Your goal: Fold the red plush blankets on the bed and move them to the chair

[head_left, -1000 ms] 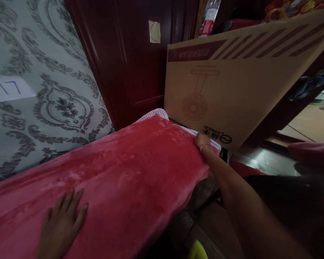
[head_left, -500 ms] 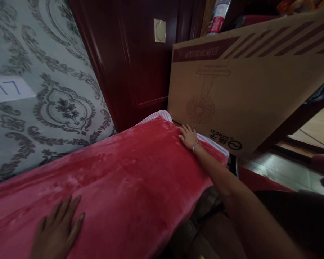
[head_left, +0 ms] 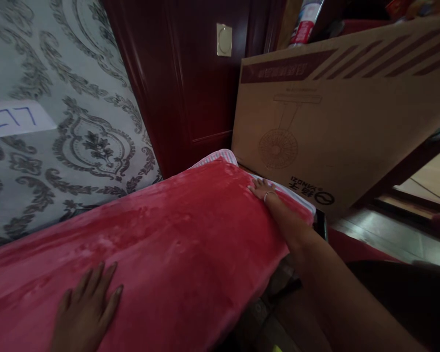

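Grey-patterned wallpaper (head_left: 99, 146) filled the upper left | left hand (head_left: 82, 313), lower left, lay flat, fingers spread, on the red plush cover (head_left: 176, 234) | cover stretched from lower left to centre | right hand (head_left: 263, 189), right of centre, rested fingers apart near its far edge | cardboard box (head_left: 337, 127) stood upper right

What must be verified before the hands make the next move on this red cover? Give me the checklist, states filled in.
1. Left hand free of objects: ok, it lies spread on the red cover.
2. Right hand free of objects: ok, it lies near the cover's far edge.
3. Striped cloth fully covered: not ok, it shows at the far corners.
4. Cardboard box clear of the bedding: cannot tell, they meet too closely.
5. Red cover smooth: cannot tell, its pale streaks could be creases or nap.
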Motion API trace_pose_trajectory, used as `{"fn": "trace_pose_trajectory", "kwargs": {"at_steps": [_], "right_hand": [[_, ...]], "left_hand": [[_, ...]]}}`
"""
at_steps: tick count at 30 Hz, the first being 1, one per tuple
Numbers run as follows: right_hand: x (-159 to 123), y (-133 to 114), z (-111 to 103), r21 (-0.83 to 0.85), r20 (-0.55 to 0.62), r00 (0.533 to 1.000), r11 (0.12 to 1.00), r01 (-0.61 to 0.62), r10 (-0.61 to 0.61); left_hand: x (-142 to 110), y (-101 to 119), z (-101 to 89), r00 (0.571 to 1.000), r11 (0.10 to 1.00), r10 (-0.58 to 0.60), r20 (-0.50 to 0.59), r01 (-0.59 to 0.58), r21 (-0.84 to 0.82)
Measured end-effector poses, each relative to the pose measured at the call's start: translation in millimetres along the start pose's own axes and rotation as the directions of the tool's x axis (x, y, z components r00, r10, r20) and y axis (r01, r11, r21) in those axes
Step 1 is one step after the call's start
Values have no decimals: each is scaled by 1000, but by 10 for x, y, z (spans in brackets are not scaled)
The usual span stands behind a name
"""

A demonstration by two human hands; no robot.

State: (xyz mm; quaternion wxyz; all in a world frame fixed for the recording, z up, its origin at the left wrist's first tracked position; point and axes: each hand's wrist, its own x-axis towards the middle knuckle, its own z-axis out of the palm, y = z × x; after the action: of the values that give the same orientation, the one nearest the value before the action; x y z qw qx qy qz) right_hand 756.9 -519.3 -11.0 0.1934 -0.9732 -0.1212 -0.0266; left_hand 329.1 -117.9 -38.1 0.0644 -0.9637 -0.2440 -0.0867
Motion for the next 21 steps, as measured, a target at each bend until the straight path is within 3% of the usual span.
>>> {"fn": "trace_pose_trajectory", "kwargs": {"at_steps": [2,4,7,10,14,18,21], "right_hand": [[40,-259,5,-75,-60,998,996,-40,36],[-49,-464,104,-174,-82,997,985,-3,-12],[-305,-597,320,-250,35,990,958,144,-140],[-486,-567,422,-219,143,983,965,145,-116],[-529,-571,316,-199,175,981,973,118,-83],[-678,-865,204,-193,176,984,981,20,14],[-972,-1150,259,-156,141,979,973,168,-146]], "left_hand": [[3,23,-19,1000,1000,-2,-10,2,13],[5,31,-18,1000,1000,-2,-18,3,23],[8,23,-2,1000,999,16,-22,-15,38],[7,33,-16,999,998,34,-13,-33,49],[1,100,-102,999,995,22,28,-25,96],[-5,152,-180,998,990,10,64,-18,138],[-16,156,-194,998,991,-1,58,-7,130]]}}
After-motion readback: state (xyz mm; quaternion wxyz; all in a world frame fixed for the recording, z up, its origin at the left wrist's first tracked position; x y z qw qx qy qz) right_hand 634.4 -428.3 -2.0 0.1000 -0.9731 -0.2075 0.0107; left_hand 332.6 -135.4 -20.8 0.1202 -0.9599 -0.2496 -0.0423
